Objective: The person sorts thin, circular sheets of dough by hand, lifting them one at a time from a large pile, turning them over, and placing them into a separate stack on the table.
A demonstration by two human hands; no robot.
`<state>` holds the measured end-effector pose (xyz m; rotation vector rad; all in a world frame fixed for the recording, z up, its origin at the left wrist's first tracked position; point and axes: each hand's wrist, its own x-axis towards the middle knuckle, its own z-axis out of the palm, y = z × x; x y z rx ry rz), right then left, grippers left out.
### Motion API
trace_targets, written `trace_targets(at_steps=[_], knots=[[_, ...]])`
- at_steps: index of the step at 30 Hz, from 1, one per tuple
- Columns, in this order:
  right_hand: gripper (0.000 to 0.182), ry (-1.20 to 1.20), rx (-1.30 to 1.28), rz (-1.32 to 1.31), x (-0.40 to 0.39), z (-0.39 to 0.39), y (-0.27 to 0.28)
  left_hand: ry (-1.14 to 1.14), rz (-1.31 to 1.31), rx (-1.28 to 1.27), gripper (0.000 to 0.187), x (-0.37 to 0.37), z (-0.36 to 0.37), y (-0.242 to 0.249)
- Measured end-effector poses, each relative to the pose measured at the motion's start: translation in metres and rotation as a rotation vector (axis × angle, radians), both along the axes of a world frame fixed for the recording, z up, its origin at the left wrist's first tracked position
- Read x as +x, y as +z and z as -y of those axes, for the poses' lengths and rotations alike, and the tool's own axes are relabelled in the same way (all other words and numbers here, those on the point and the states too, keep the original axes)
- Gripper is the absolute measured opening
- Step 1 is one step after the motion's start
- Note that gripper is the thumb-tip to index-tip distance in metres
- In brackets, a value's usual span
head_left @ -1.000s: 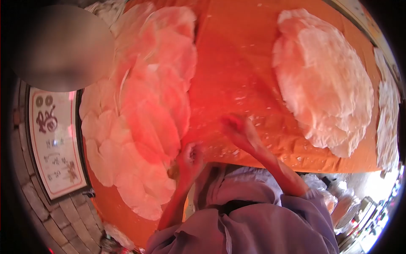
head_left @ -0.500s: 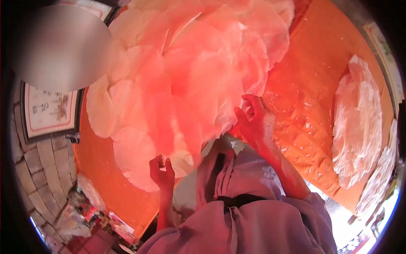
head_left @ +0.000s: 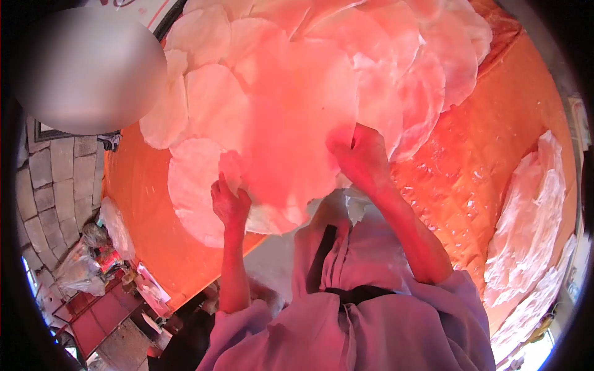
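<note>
Many thin, pale round sheets [head_left: 210, 102] lie overlapping on an orange-covered table. One large thin sheet [head_left: 297, 111] is in front of me, spanning the space between my hands. My right hand [head_left: 362, 151] is closed on its right edge, thumb and fingers pinched over it. At the lower left, my left hand [head_left: 231, 201] has its fingers curled beside the sheet's lower left edge, over another round sheet; whether it grips the edge is unclear.
The orange table cover [head_left: 451, 179] looks wet on the right. Crumpled pale sheets [head_left: 526, 229] lie along its right side. Plastic bags and clutter [head_left: 83, 269] sit at the lower left, by a brick surface [head_left: 55, 179]. A framed picture is partly visible at the upper left.
The view has shifted. The large sheet now hangs between my hands, its right edge pinched in my right hand, which was apart from it before. My left hand has moved slightly up.
</note>
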<state>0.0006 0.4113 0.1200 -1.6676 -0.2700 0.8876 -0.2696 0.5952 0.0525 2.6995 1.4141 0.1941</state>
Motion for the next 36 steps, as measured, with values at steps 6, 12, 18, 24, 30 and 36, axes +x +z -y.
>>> trace_targets(at_steps=[6, 12, 18, 24, 30, 36], knots=[[0.015, -0.192, 0.017, -0.141, 0.013, 0.038, -0.043, 0.002, 0.185, -0.118, 0.037, -0.021, -0.052, 0.026], [0.018, -0.096, -0.306, 0.339, 0.028, 0.040, -0.023, -0.119, 0.254, -0.214, 0.039, 0.073, -0.050, 0.070], [0.047, -0.212, -0.471, 0.717, 0.046, 0.052, -0.055, -0.075, -0.144, -0.030, 0.066, 0.140, -0.021, 0.021], [0.054, -0.228, -0.318, 0.157, 0.062, 0.050, -0.047, -0.134, -0.305, -0.067, 0.069, 0.148, -0.026, 0.033], [0.025, -0.157, -0.233, 0.152, 0.052, 0.038, -0.069, -0.139, -0.393, -0.100, 0.064, 0.127, -0.060, 0.020], [0.024, -0.304, -0.172, 0.256, 0.056, 0.103, 0.029, -0.104, 0.174, -0.532, 0.057, 0.024, -0.182, 0.012]])
